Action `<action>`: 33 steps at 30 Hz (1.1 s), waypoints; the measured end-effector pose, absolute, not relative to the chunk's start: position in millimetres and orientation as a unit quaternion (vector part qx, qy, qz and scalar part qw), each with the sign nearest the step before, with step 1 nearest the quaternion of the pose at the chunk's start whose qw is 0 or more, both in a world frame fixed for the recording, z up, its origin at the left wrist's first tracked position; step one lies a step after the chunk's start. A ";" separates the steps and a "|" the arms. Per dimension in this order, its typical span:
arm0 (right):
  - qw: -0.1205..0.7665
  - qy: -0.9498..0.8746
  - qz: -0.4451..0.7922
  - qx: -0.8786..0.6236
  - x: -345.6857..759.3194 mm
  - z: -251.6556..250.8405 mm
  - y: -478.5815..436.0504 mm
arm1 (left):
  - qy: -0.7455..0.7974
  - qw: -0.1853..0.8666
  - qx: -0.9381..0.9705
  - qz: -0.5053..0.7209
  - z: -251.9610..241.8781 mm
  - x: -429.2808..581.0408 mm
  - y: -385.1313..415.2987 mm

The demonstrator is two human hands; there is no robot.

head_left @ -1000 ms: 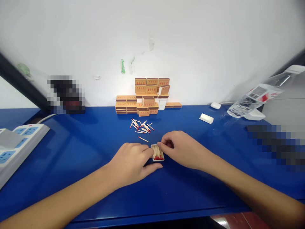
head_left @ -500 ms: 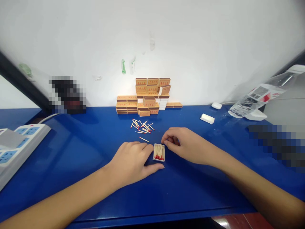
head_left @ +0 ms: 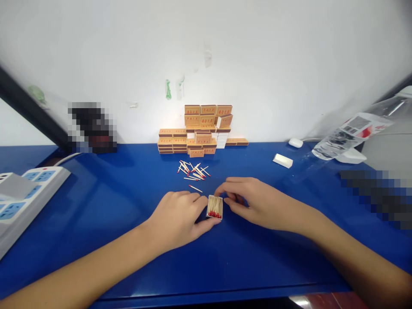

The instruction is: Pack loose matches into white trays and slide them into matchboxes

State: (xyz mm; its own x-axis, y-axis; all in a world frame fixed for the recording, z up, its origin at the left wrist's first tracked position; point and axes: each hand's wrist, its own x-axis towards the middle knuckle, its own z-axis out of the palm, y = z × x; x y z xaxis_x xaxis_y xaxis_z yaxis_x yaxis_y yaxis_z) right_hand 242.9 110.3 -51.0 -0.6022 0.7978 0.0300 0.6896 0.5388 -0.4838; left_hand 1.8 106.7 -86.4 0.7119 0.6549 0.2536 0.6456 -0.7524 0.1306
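A small white matchbox tray (head_left: 215,218), filled with red-headed matches (head_left: 214,207), lies on the blue table. My left hand (head_left: 182,216) grips it, index finger at its left side and thumb along its near edge. My right hand (head_left: 243,193) is at the tray's far right, index fingertip by the far edge and thumb apart from it. No match shows between those fingers; the other fingers are curled under. Beyond the tray lie a single match (head_left: 195,189) and a loose heap of matches (head_left: 194,170).
Orange matchboxes (head_left: 192,120) stand stacked against the wall. To the right are a white block (head_left: 283,161), a white rounded case (head_left: 295,143) and a tilted plastic bottle (head_left: 341,135). A power strip (head_left: 38,193) sits at the left. Two areas are pixelated.
My right index finger has moved to the tray's far edge, opening from the thumb. A match that jutted past that edge now lies in with the others. My left thumb has closed against the tray.
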 end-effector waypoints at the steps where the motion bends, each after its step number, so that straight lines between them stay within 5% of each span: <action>1: 0.118 -0.873 0.213 -0.423 242.8 -50.9 110.4 | 0.350 0.017 0.925 0.145 -86.0 1.6 106.5; 10: 0.102 -0.878 0.235 -0.404 242.1 -47.2 112.7 | 0.359 -0.008 0.918 0.169 -84.1 2.7 101.4; 16: 0.172 -0.858 0.183 -0.449 213.0 -55.8 141.5 | 0.356 -0.004 0.923 0.148 -86.2 2.4 101.7; 23: 0.083 -0.867 0.177 -0.458 190.0 -62.5 165.5 | 0.362 0.001 0.924 0.127 -82.8 1.6 103.8; 33: 0.097 -0.886 0.206 -0.403 234.0 -54.6 133.3 | 0.418 0.006 0.900 0.124 -82.0 -0.7 110.4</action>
